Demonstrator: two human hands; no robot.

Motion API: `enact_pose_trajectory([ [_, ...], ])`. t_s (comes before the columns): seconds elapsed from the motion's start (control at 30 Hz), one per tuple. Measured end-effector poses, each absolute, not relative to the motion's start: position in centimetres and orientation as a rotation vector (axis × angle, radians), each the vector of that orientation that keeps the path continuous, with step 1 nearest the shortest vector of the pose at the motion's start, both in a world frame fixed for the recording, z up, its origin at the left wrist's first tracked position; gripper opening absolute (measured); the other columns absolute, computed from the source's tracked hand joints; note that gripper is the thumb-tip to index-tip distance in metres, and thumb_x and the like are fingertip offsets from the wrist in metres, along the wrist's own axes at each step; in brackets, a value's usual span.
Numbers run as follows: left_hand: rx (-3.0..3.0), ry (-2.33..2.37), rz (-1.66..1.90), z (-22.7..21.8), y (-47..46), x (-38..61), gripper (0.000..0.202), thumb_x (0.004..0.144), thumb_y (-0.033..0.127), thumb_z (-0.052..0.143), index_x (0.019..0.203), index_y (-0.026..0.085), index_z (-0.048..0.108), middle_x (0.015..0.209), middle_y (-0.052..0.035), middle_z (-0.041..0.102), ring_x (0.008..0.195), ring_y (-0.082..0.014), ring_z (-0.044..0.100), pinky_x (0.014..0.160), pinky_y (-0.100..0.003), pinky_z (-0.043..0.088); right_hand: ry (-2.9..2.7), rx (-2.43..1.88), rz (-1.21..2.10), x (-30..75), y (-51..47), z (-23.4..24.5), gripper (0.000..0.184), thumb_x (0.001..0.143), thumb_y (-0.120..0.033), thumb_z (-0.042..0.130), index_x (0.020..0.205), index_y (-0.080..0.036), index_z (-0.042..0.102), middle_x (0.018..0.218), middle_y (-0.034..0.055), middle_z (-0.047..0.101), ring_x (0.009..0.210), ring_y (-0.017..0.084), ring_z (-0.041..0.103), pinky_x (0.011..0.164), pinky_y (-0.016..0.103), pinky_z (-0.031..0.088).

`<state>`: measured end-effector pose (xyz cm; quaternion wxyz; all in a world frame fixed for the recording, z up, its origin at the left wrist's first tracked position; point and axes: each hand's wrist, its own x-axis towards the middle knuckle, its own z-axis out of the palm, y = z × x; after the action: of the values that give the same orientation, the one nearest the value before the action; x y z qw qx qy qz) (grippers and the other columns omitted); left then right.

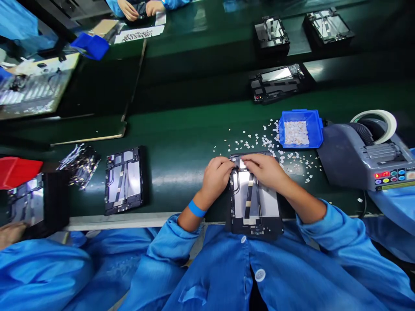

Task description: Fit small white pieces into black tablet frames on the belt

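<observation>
The opened device (269, 203) lies at the near edge of the green table (178, 129), in front of the person. The left hand (216, 173) touches its far left corner; the right hand (266, 169) rests over its far end. Fingers bend close in each grip, but whether either pinches anything cannot be told. A blue bin (318, 129) stands just beyond, to the right, near scattered white pieces (267, 142).

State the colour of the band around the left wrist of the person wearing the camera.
The wristband is bright blue, best seen in the head view.
</observation>
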<state>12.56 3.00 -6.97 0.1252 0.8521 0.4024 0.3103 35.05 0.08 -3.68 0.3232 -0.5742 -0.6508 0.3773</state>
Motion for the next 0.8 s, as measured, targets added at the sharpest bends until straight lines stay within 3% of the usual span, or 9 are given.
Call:
enact_pose_trajectory([
  [0.1, 2.341, 1.214, 0.901, -6.8, 2.9, 13.2, 0.02, 0.103, 0.019, 0.055, 0.103, 0.024, 0.074, 0.102, -0.0058, 0.072, 0.098, -0.0209, 0.066, 0.089, -0.035, 0.054, -1.802, -1.44, 1.157, 33.6, 2.7, -3.9, 0.02, 0.095, -0.02, 0.06, 0.098, -0.024, 0.079, 0.099, 0.0009, 0.082, 0.089, 0.018, 0.073, 0.081, 0.029, 0.052],
  [0.23, 2.018, 1.38, 0.934, -6.3, 1.9, 14.2, 0.012, 0.1, 0.02, 0.06, 0.103, 0.021, 0.071, 0.096, -0.0045, 0.072, 0.089, -0.0186, 0.067, 0.082, -0.032, 0.055, -1.772, -1.504, 1.137, 32.8, 2.7, -3.9, 0.015, 0.092, -0.022, 0.06, 0.084, -0.02, 0.073, 0.076, -0.0017, 0.073, 0.067, 0.014, 0.06, 0.062, 0.025, 0.039],
  [0.33, 1.934, 1.425, 0.899, -6.1, 0.4, 14.3, 0.013, 0.1, 0.021, 0.059, 0.104, 0.021, 0.071, 0.098, -0.0051, 0.073, 0.089, -0.0183, 0.068, 0.083, -0.032, 0.055, -1.677, -1.51, 1.124, 32.6, 1.9, -4.0, 0.013, 0.091, -0.021, 0.059, 0.087, -0.02, 0.072, 0.079, -0.0009, 0.074, 0.07, 0.014, 0.063, 0.064, 0.026, 0.041],
  [0.5, 1.751, 1.444, 0.971, -6.3, -1.2, 14.2, 0.027, 0.097, 0.022, 0.064, 0.124, 0.019, 0.064, 0.104, -0.0058, 0.075, 0.085, -0.0159, 0.069, 0.079, -0.029, 0.056, -1.62, -1.569, 1.06, 32.3, 1.2, -4.1, 0.014, 0.09, -0.019, 0.058, 0.092, -0.021, 0.072, 0.08, -0.001, 0.074, 0.071, 0.015, 0.065, 0.067, 0.026, 0.042],
  [0.7, 1.76, 1.505, 0.969, -6.3, -0.5, 14.9, 0.01, 0.097, 0.02, 0.064, 0.104, 0.02, 0.071, 0.097, -0.0043, 0.075, 0.086, -0.0167, 0.069, 0.08, -0.03, 0.054, -1.631, -1.555, 1.074, 32.2, 1.1, -4.0, 0.011, 0.09, -0.02, 0.06, 0.092, -0.021, 0.071, 0.082, -0.0002, 0.075, 0.075, 0.016, 0.067, 0.068, 0.027, 0.043],
  [0.8, 1.772, 1.501, 0.941, -6.0, 0.2, 15.3, 0.012, 0.097, 0.019, 0.063, 0.105, 0.021, 0.073, 0.097, -0.0039, 0.077, 0.087, -0.0172, 0.07, 0.081, -0.031, 0.055, -1.647, -1.557, 1.025, 32.2, 1.0, -4.1, 0.01, 0.092, -0.023, 0.059, 0.091, -0.022, 0.069, 0.082, 0.0003, 0.074, 0.074, 0.017, 0.066, 0.068, 0.028, 0.043],
])
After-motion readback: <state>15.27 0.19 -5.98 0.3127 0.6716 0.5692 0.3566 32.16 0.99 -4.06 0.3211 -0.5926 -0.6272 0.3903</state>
